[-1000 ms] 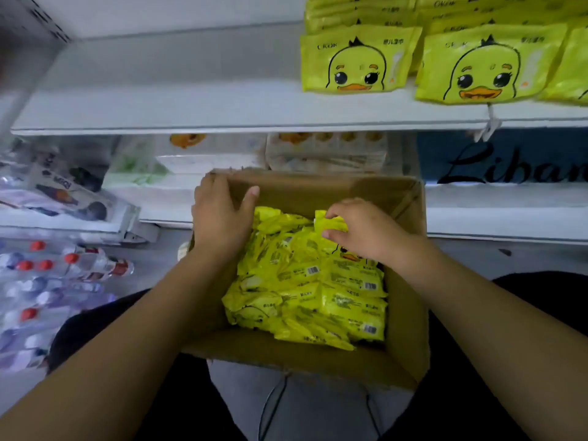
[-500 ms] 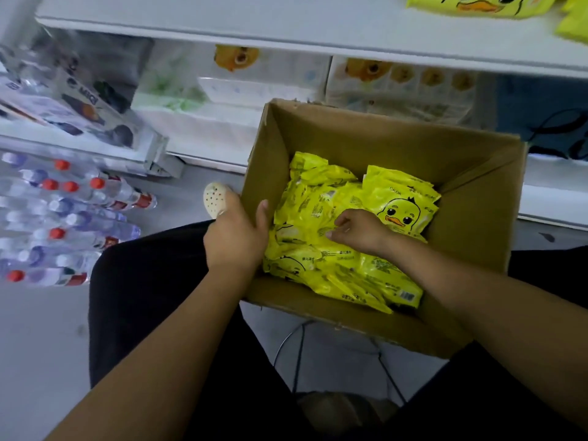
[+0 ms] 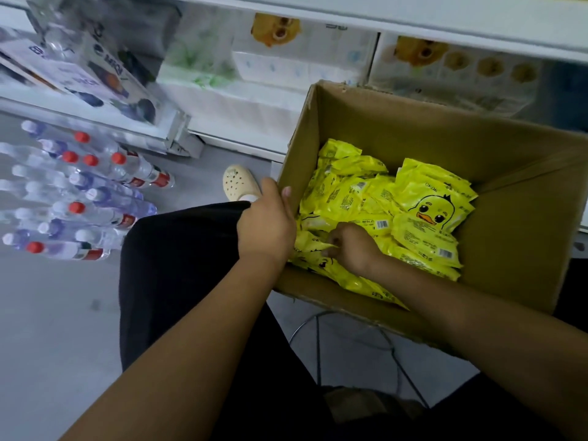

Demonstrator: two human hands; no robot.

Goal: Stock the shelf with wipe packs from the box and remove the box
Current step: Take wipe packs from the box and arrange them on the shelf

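Below shelf (image 3: 413, 14): box (image 3: 397, 122), open top, tilted, by the person's knees.
Packs (image 3: 429, 211): yellow, duck print, heaped inside box.
Left hand (image 3: 267, 224): grips box's left wall, thumb inside.
Right hand (image 3: 350, 246): in box, fingers curled, pinching one pack (image 3: 307, 243).
Floor, left: bottles (image 3: 79, 192).

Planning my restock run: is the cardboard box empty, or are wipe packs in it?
Not empty: a loose pile of yellow wipe packs covers the bottom of the open cardboard box.

Shop: stocked shelves (image 3: 445, 27), bottled water (image 3: 95, 198)
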